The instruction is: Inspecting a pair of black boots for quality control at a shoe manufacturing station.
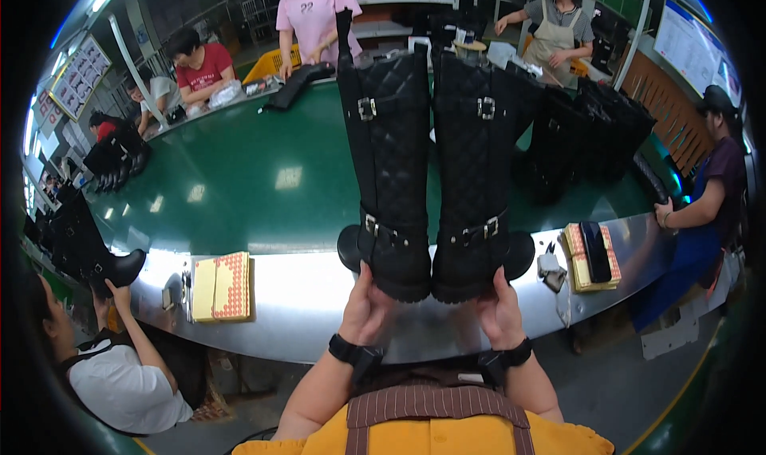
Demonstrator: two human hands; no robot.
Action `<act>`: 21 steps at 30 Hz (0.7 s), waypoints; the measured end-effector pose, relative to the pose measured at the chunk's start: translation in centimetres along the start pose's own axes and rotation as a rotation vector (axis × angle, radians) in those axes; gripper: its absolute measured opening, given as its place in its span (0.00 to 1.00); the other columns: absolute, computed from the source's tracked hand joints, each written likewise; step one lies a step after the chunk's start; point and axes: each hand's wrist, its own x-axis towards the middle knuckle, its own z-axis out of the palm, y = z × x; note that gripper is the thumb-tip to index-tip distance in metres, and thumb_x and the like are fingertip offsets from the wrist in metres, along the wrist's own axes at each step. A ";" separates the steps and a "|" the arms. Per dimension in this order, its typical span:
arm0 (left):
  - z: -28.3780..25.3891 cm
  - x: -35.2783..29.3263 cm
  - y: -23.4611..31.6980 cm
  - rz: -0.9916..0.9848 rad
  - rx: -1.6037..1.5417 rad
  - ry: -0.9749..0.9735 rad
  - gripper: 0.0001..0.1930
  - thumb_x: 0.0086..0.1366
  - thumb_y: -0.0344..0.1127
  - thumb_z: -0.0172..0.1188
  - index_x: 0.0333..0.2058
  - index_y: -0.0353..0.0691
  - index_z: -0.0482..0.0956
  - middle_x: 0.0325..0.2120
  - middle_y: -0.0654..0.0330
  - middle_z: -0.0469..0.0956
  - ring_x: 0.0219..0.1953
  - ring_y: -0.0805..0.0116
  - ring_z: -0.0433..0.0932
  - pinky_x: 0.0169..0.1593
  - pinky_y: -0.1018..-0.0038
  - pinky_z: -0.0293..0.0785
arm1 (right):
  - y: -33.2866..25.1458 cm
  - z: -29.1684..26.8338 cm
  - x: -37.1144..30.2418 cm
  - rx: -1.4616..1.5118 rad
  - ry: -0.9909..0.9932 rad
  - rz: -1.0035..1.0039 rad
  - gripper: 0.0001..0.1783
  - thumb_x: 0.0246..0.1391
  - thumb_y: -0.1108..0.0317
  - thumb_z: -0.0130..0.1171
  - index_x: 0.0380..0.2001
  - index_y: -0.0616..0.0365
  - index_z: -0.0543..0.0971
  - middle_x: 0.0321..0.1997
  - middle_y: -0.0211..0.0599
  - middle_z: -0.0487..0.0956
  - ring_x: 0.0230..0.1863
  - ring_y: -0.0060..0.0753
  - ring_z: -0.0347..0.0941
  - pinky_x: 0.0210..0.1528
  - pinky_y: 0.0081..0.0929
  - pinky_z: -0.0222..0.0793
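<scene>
Our left grip [367, 313] holds the left boot [395, 156], right grip [503, 318] the right boot [475, 160]: feet near, toes outward, shafts leading away.

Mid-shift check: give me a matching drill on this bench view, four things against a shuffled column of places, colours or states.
1. Black phone
2. Quilted boots
3. Wrist straps
4. Curved worktop beyond the steel edge

A. Green
B. Held upright by left hand and right hand
C. On the right-hand paper stack
D. Around both wrists

Pairs: 1-C, 2-B, 3-D, 4-A
</scene>
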 end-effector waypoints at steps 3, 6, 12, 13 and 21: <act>-0.3 0.1 0.2 -0.004 0.008 -0.045 0.29 0.71 0.50 0.48 0.65 0.42 0.56 0.63 0.56 0.63 0.65 0.59 0.63 0.67 0.58 0.57 | 0.2 -0.3 0.0 0.023 -0.041 -0.009 0.26 0.59 0.54 0.59 0.56 0.53 0.70 0.55 0.32 0.75 0.55 0.33 0.71 0.56 0.39 0.69; -1.2 0.2 0.1 -0.012 0.004 -0.049 0.30 0.70 0.49 0.50 0.65 0.43 0.55 0.63 0.56 0.64 0.64 0.59 0.63 0.67 0.57 0.58 | 0.3 -0.7 -0.1 -0.053 -0.114 -0.075 0.29 0.58 0.49 0.58 0.56 0.57 0.71 0.56 0.36 0.76 0.57 0.36 0.71 0.57 0.38 0.67; -3.0 0.4 -0.2 -0.002 -0.013 -0.085 0.33 0.67 0.47 0.55 0.65 0.45 0.54 0.63 0.58 0.63 0.64 0.58 0.63 0.66 0.56 0.58 | 0.7 -1.4 -0.2 -0.075 -0.114 -0.121 0.31 0.57 0.51 0.60 0.58 0.58 0.68 0.58 0.35 0.74 0.58 0.37 0.71 0.58 0.39 0.68; -3.1 0.4 -0.2 -0.004 -0.021 -0.102 0.33 0.66 0.47 0.56 0.65 0.46 0.54 0.63 0.58 0.63 0.64 0.59 0.63 0.66 0.56 0.58 | 0.7 -1.5 -0.2 -0.074 -0.117 -0.130 0.31 0.57 0.51 0.60 0.58 0.58 0.68 0.58 0.35 0.74 0.58 0.37 0.71 0.58 0.39 0.68; -2.0 -0.3 -0.1 0.038 0.023 -0.090 0.33 0.67 0.46 0.56 0.66 0.46 0.53 0.64 0.59 0.62 0.65 0.59 0.61 0.67 0.57 0.57 | 0.8 -0.7 -0.6 -0.055 -0.105 -0.189 0.27 0.60 0.60 0.59 0.59 0.54 0.66 0.57 0.32 0.73 0.56 0.33 0.71 0.57 0.41 0.70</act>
